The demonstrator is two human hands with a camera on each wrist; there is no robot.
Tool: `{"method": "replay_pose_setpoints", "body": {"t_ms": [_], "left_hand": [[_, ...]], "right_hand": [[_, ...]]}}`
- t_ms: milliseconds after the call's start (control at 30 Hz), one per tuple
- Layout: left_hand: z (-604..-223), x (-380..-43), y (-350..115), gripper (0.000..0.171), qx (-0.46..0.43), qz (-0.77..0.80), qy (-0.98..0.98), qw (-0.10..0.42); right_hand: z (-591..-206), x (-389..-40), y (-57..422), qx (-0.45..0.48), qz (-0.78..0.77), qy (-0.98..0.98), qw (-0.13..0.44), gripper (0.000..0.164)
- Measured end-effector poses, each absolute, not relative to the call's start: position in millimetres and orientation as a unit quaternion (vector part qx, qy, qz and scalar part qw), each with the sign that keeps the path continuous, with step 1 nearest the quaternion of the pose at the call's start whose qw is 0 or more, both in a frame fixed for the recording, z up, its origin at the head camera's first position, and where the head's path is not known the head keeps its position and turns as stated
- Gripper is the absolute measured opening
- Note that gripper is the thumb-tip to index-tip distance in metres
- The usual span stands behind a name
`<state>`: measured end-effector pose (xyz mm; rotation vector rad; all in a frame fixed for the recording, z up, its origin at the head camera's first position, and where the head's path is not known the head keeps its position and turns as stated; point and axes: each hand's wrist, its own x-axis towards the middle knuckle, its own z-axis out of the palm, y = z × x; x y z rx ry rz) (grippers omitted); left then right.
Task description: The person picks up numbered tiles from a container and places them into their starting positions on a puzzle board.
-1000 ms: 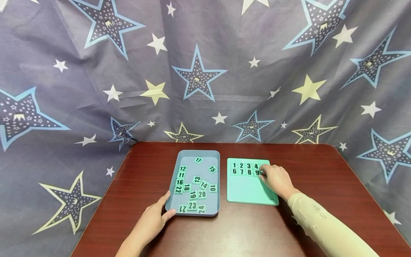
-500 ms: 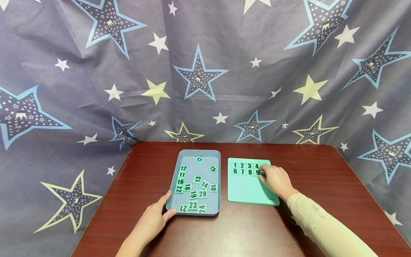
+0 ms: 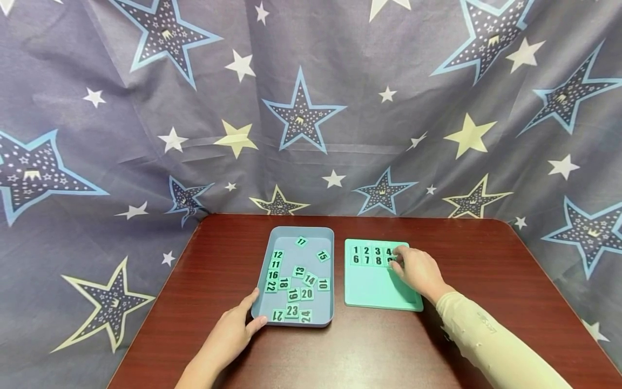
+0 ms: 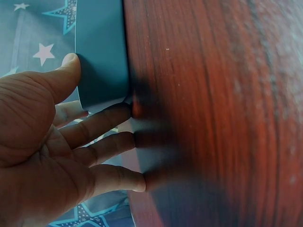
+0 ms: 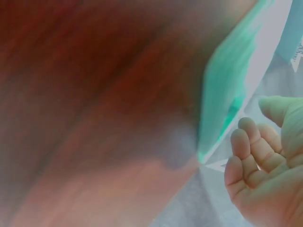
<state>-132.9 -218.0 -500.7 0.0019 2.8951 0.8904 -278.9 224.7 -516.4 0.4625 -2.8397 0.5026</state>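
The person's right arm wears a long, pale yellow sleeve (image 3: 491,341) ending at the wrist. Small grey lettering (image 3: 486,322), too small to read, runs along it, with little raised bumps (image 3: 478,344) in the cloth. The right hand (image 3: 420,273) and left hand (image 3: 230,329) are bare; creases line the left palm (image 4: 35,120).

The tray (image 3: 304,256) of tiles (image 3: 306,293) lies left of the board (image 3: 374,286).

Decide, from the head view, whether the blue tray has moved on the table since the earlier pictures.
No. Judged against the far edge of the table, the blue tray shows no visible shift in any direction.
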Motion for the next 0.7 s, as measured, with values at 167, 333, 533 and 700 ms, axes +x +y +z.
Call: {"method": "replay_pose_setpoints", "body": {"t_ms": [167, 333, 533, 700], "left_hand": [[-501, -133, -218, 0.071, -0.002, 0.294, 0.954, 0.06], [-501, -133, -218, 0.071, -0.003, 0.294, 0.954, 0.06], [-500, -132, -217, 0.071, -0.001, 0.293, 0.954, 0.06], [-500, -133, -217, 0.072, -0.002, 0.293, 0.954, 0.06]], "right_hand": [[-506, -277, 210, 0.172, 0.191, -0.96, 0.108, 0.028], [-493, -272, 185, 0.201, 0.206, -0.951, 0.114, 0.029], [-473, -266, 141, 0.254, 0.21, -0.937, 0.116, 0.029], [-465, -257, 96, 0.311, 0.171, -0.927, 0.124, 0.031]]}}
